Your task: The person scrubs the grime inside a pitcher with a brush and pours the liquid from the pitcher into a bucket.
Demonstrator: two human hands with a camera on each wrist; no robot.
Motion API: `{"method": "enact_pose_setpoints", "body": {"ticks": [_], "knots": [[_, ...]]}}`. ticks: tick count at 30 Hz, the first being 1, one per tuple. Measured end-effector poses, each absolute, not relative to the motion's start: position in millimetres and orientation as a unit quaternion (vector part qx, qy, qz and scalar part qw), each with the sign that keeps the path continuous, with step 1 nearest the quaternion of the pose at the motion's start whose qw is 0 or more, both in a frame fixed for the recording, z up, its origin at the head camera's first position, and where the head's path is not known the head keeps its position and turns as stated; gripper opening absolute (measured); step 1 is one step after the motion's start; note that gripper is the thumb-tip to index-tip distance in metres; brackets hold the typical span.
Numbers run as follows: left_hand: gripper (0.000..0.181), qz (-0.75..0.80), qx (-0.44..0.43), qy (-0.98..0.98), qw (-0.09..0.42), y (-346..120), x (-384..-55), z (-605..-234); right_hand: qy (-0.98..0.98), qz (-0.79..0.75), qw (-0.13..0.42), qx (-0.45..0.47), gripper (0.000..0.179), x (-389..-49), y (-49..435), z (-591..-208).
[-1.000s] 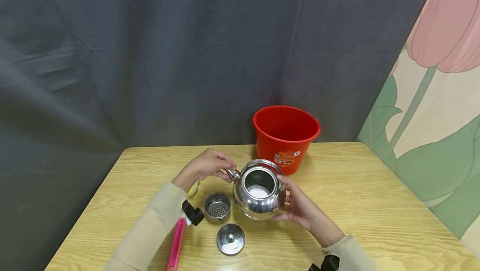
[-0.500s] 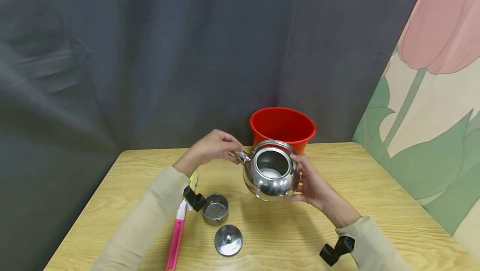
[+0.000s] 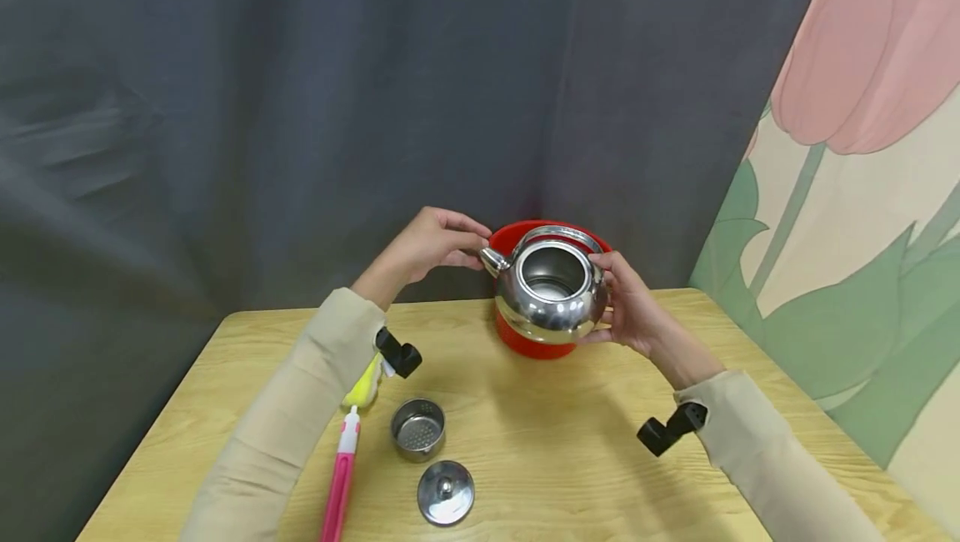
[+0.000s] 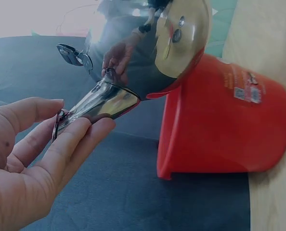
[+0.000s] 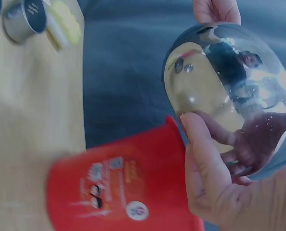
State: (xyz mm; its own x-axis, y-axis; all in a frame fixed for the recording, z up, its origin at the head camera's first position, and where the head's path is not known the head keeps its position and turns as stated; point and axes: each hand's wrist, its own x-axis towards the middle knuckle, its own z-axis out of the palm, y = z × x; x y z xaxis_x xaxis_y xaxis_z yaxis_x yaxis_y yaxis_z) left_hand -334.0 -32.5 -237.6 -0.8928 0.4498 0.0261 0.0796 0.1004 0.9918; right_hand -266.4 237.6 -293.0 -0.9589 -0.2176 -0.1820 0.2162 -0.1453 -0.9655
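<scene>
A shiny steel teapot (image 3: 540,313) is held up in front of the red bucket (image 3: 536,348), covering much of it in the head view. Its lidless round opening faces me, and the hoop handle stands at the far side. My left hand (image 3: 438,246) pinches the tip of the spout (image 4: 99,101) between thumb and fingers. On the other side my right hand (image 3: 633,308) grips the round body, thumb near the opening's rim and fingers toward the base. The right wrist view shows that hand (image 5: 220,187) against the mirror-like body.
Nearer on the wooden table lie a perforated steel strainer cup (image 3: 418,429) and a knobbed steel lid (image 3: 446,493). Left of them are a pink-handled tool (image 3: 339,492) with a white neck and a yellow sponge-like piece (image 3: 362,388). A dark curtain (image 3: 337,108) hangs behind.
Both hands have lifted the teapot and carried it away from me and slightly right, from above the table beside the strainer cup to in front of the bucket's opening. Their holds are unchanged.
</scene>
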Motion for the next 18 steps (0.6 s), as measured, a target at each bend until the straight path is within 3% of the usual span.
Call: {"method": "enact_pose_setpoints", "body": {"ticks": [6,18], "knots": [[0.019,0.654,0.184,0.724,0.118,-27,-348,-231,0.653,-0.745,0.134,-0.013,0.051,-288,243,-281],[0.02,0.669,0.157,0.723,0.072,-10,-381,-231,0.662,-0.739,0.117,-0.029,0.049,-328,253,-277]]}}
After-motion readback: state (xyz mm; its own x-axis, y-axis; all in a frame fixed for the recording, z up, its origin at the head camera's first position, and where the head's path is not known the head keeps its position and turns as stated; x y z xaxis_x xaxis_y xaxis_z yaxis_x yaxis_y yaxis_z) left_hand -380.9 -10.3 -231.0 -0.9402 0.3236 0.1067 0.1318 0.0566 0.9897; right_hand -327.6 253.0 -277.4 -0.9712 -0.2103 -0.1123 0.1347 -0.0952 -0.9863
